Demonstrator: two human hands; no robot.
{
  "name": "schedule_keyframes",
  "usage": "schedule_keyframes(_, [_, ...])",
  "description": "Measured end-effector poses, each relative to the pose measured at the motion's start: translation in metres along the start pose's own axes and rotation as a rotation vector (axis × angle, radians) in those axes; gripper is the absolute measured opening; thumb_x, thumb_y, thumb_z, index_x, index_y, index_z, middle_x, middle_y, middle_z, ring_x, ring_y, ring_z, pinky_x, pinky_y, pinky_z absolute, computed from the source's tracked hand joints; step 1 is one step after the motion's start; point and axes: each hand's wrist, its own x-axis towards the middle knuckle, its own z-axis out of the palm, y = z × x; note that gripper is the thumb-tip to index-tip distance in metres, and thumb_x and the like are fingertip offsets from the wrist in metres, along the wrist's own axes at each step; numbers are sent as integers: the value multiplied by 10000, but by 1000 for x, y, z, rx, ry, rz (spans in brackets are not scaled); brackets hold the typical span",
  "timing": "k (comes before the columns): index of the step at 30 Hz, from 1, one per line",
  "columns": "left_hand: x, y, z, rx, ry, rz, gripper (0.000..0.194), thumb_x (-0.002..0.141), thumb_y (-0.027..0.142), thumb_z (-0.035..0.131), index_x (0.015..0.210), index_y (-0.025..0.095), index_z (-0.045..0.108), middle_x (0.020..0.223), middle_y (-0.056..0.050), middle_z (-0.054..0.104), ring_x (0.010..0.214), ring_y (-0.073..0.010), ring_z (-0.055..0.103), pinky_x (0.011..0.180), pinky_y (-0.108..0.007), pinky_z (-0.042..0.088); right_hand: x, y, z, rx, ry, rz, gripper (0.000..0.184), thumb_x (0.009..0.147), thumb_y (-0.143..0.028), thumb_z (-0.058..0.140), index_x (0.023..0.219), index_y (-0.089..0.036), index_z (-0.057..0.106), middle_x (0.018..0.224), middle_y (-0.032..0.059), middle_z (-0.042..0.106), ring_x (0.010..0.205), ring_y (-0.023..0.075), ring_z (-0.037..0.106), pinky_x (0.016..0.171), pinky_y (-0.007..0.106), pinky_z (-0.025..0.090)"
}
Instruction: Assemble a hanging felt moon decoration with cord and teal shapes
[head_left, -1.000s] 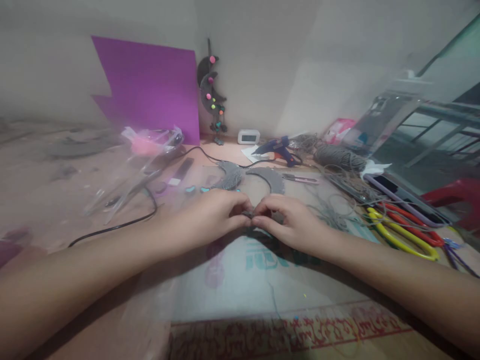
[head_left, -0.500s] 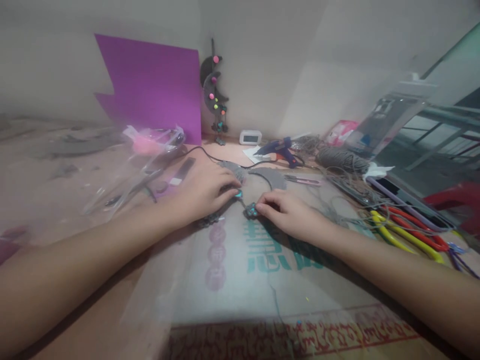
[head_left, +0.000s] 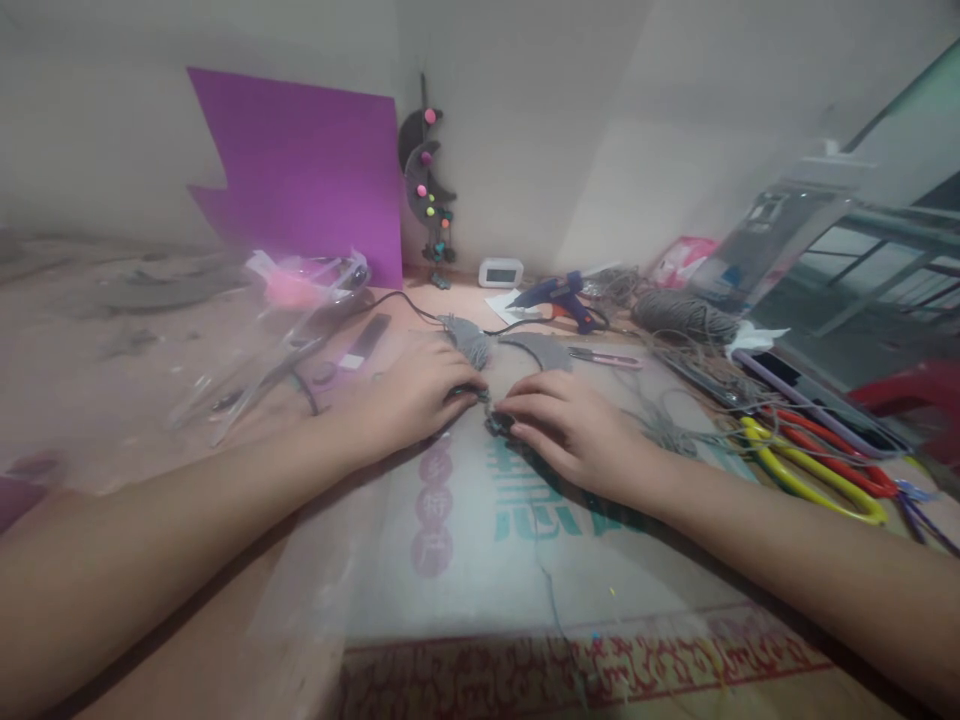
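Observation:
My left hand point(head_left: 433, 388) lies low over the board with its fingers closed on a small dark piece point(head_left: 469, 391), mostly covered by the fingertips. Facing it, my right hand point(head_left: 574, 425) has its fingertips on a small dark grey ornament point(head_left: 496, 424), and much of that is hidden too. A short cord point(head_left: 488, 403) seems to join the two pieces. Just behind the hands are a grey felt crescent point(head_left: 538, 350) and a grey fringed piece point(head_left: 466, 340). Both hands rest above a printed cardboard sheet point(head_left: 480, 560).
A glue gun point(head_left: 559, 295), small snips point(head_left: 606, 358) and grey yarn point(head_left: 684, 318) sit behind on the right. Yellow-handled scissors point(head_left: 814, 475) and a phone point(head_left: 821, 405) lie far right. A purple card point(head_left: 315, 180) and a hanging moon ornament point(head_left: 429, 190) lean against the wall.
The right fingers have spread over the dark ornament and moved slightly left, covering more of it. The left fingers now hide the teal part that showed before. Both hands are closer together.

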Motion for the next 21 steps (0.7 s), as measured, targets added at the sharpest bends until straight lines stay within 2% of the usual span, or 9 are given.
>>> schedule_keyframes(4, [1, 0, 0, -3, 1, 18, 139, 940, 251, 604, 980, 208, 730, 960, -18, 754, 951, -211, 642, 897, -375, 447, 1, -1, 1, -2, -43, -16, 261, 1003, -272, 510, 1126, -170, 717, 1081, 108, 699, 1031, 245, 605, 922, 425, 470])
schedule_keyframes(13, [1, 0, 0, 69, 14, 61, 206, 969, 311, 572, 973, 211, 752, 942, -40, 742, 938, -218, 635, 878, -386, 437, -1, -3, -2, -41, -32, -49, 253, 1000, -246, 508, 1083, -156, 731, 1007, 103, 726, 981, 238, 630, 878, 406, 477])
schedule_keyframes(16, [-1, -1, 0, 74, 14, 71, 214, 975, 315, 555, 993, 221, 746, 963, -41, 736, 964, -225, 621, 874, -387, 434, 0, -5, -21, -78, 47, -63, 261, 988, -251, 518, 1146, -160, 705, 1017, 108, 736, 962, 245, 652, 856, 396, 482])
schedule_keyframes(19, [-1, -3, 0, 86, 4, 91, 219, 977, 327, 546, 999, 233, 743, 969, -46, 731, 975, -230, 617, 877, -396, 428, -1, -4, -57, -81, 109, 14, 242, 971, -254, 531, 1120, -172, 704, 1034, 97, 746, 938, 225, 677, 841, 352, 492])
schedule_keyframes(21, [0, -3, 0, 102, 5, 109, 232, 979, 334, 536, 978, 236, 747, 948, -45, 734, 943, -228, 624, 864, -403, 426, -5, 0, -81, -71, -29, 66, 215, 964, -274, 541, 1058, -204, 721, 1021, 66, 750, 911, 204, 685, 810, 320, 492])
